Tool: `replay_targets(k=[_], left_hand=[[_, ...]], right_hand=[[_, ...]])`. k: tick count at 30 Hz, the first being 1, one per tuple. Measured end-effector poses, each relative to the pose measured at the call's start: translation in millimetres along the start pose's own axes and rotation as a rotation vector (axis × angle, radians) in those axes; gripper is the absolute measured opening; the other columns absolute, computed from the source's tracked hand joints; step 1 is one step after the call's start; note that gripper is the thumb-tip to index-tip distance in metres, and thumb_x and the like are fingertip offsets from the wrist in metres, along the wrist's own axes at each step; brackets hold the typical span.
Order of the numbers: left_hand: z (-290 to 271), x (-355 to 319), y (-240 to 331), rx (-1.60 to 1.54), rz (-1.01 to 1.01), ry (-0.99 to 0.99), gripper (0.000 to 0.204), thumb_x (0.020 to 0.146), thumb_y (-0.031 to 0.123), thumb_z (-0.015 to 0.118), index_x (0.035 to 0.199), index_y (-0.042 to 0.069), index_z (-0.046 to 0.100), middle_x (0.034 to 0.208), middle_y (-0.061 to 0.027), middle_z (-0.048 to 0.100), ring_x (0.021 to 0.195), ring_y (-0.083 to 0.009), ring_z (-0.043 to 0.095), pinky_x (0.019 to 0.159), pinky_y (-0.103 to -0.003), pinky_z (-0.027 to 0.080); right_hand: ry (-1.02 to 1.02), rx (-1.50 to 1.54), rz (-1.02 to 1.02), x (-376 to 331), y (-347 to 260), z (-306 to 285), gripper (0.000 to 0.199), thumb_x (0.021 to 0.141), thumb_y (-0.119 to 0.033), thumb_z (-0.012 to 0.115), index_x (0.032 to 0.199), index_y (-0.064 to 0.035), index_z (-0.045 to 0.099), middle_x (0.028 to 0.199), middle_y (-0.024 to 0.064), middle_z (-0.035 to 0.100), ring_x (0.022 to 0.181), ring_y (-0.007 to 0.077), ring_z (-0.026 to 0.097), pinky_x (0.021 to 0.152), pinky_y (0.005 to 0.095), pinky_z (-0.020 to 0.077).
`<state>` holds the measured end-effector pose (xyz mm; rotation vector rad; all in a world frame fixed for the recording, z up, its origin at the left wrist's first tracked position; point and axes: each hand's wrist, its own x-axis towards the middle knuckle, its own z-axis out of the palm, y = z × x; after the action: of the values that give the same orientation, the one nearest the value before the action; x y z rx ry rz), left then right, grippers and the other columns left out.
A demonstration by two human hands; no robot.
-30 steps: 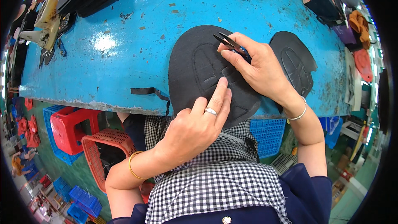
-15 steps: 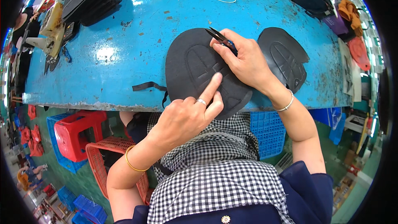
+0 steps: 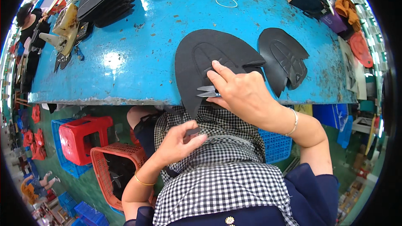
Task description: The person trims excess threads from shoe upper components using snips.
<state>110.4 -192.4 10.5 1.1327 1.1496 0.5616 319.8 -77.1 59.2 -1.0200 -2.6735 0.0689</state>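
Evidently matt and black over most of its face, a broad sheet is laid near the front edge of a blue table, its lower end pushed out over that edge. Its outline is rounded from nine to twelve o'clock and drawn to a narrow point at seven, while a slit with folded lips is seen at three. A long looped line is marked into its middle, with short bars beside it; whether they are raised or sunk cannot be told. By the right hand, at the sheet's four o'clock, small snips are gripped low between curled fingers and thumb, the metal blades parted and pointed to nine o'clock, and fingertips are rested on the sheet. By the left hand, at seven o'clock, a small dark scrap is pinched between thumb and finger above a checked cloth apron. At three o'clock a second black piece is laid, smoother and glossier, similarly marked and notched along its lower side. At twelve a thin white ring is seen, and at ten dark, floppy sheets are heaped in a stack. The tabletop is scuffed and speckled, with light glared off its paint.
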Motion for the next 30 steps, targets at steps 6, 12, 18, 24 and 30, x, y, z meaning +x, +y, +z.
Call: replay_targets(k=[6,12,18,24,30], left_hand=[[15.8,-12.5,-29.7,-0.358,-0.095,-0.284,0.031,0.102,0.037,0.033,0.097,0.008,0.043,0.083,0.0050,0.037,0.072,-0.0055,0.030,0.064,-0.021,0.030],[34.1,-33.0,-32.4,-0.189,0.136,-0.181,0.014,0.101,0.014,0.056,0.092,0.003,0.054,0.084,0.0033,0.045,0.071,-0.0060,0.039,0.063,-0.023,0.036],[45.2,-60.5,-36.9,-0.271,0.030,0.017,0.011,0.089,0.008,0.074,0.095,-0.002,0.072,0.087,-0.0014,0.070,0.076,-0.0044,0.061,0.069,-0.020,0.048],[47.4,-82.4,-40.4,-0.407,-0.013,0.131,0.008,0.090,0.005,0.072,0.092,0.000,0.067,0.086,-0.0027,0.069,0.078,-0.0080,0.064,0.072,-0.022,0.050],[35.4,-90.8,-44.1,-0.462,0.042,0.220,0.008,0.083,-0.001,0.075,0.087,0.000,0.068,0.084,0.0002,0.065,0.075,-0.0053,0.057,0.068,-0.020,0.044]], right_hand=[[-0.126,-0.123,-0.027,3.8,-6.6,2.7,0.018,0.083,-0.018,0.067,0.088,-0.0018,0.061,0.085,0.0155,0.070,0.059,0.0227,0.069,0.052,0.0355,0.0527],[0.038,0.459,0.247,8.9,22.7,-5.9,0.016,0.085,-0.019,0.063,0.087,-0.0035,0.067,0.067,0.0200,0.063,0.061,0.0335,0.066,0.061,0.0423,0.0525],[-0.066,1.453,0.695,-14.9,68.5,10.6,0.022,0.099,-0.028,0.060,0.087,-0.0108,0.067,0.063,-0.0077,0.054,0.050,0.0024,0.043,0.041,0.0210,0.0276],[0.713,1.611,1.025,-34.8,61.8,-24.3,0.018,0.098,-0.028,0.061,0.096,-0.0110,0.068,0.073,-0.0031,0.065,0.046,0.0044,0.048,0.036,0.0204,0.0297],[0.691,1.654,0.896,-133.2,162.6,-36.0,0.017,0.099,-0.027,0.059,0.096,-0.0121,0.067,0.072,-0.0032,0.065,0.041,0.0041,0.041,0.037,0.0204,0.0259]])
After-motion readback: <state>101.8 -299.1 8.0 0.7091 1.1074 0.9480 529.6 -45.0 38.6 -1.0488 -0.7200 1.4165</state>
